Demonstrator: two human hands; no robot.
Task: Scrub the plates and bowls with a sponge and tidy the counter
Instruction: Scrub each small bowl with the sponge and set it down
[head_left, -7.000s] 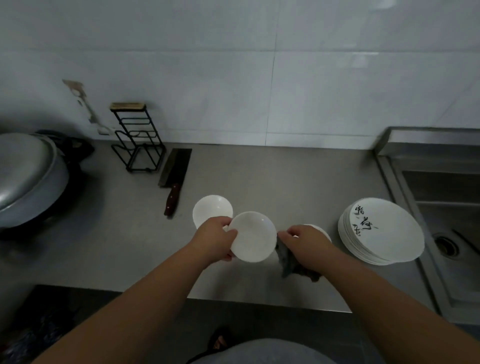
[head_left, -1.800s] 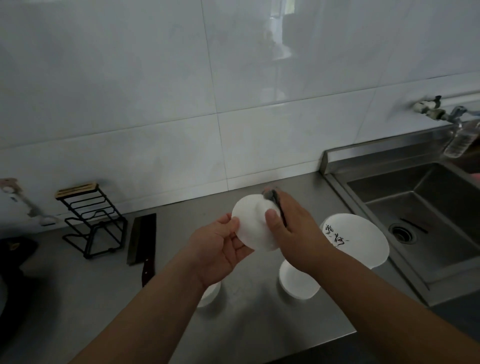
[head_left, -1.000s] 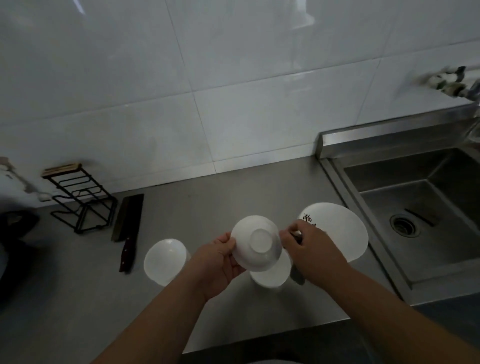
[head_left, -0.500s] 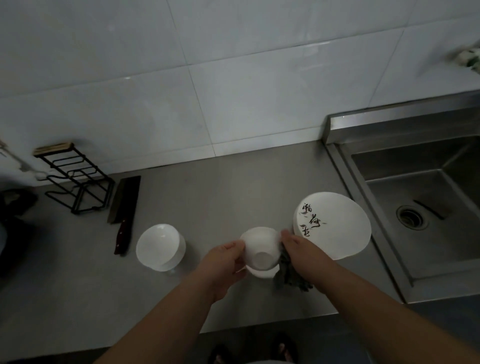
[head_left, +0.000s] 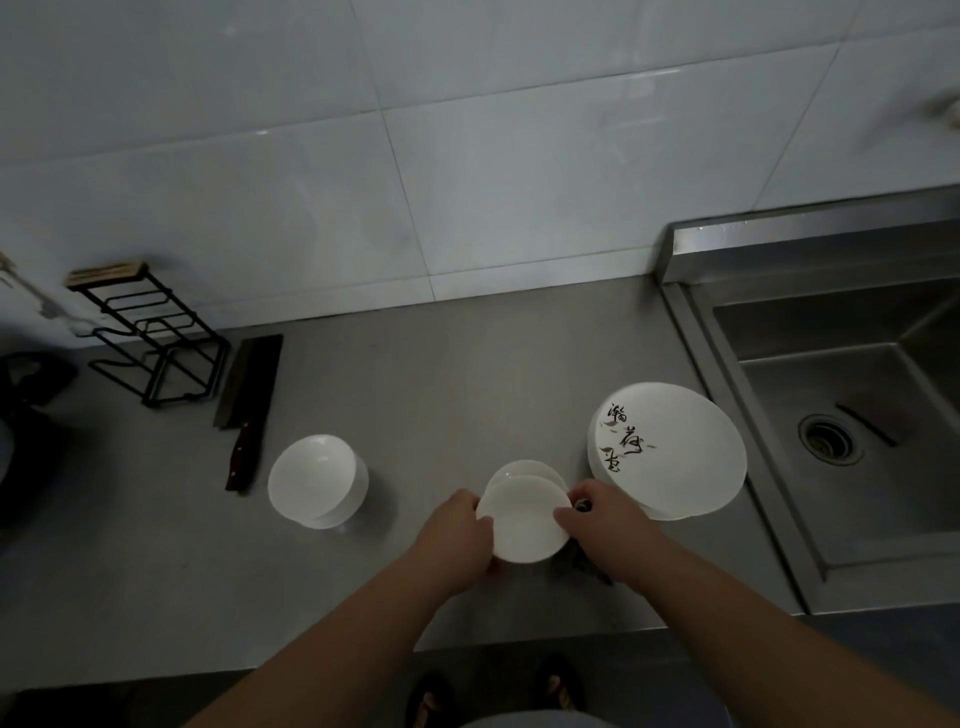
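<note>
- Left hand (head_left: 457, 535) grips the left rim of a small white bowl (head_left: 524, 525), fingers curled under it.
- Right hand (head_left: 608, 530) pinches the bowl's right rim, thumb on top. A dark sponge (head_left: 584, 564) shows beneath the palm — whether the fingers clamp it too, I cannot tell.
- Steel counter (head_left: 467, 374) runs left to right, with the sink (head_left: 857, 395) at its right end.
- Stack of plates (head_left: 670, 452), black brush lettering on the top one, sits just right of the right hand.
- Black wire rack (head_left: 150, 338) stands by the wall, far left.
- Stacked bowls (head_left: 317, 480) sit mouth up, left of the hands.
- Cleaver (head_left: 249, 410) lies far-to-near, its handle toward the person.
- Held bowl is round, with no long axis. Its mouth faces up — just over a second bowl (head_left: 524, 467), whose rim shows behind it.
</note>
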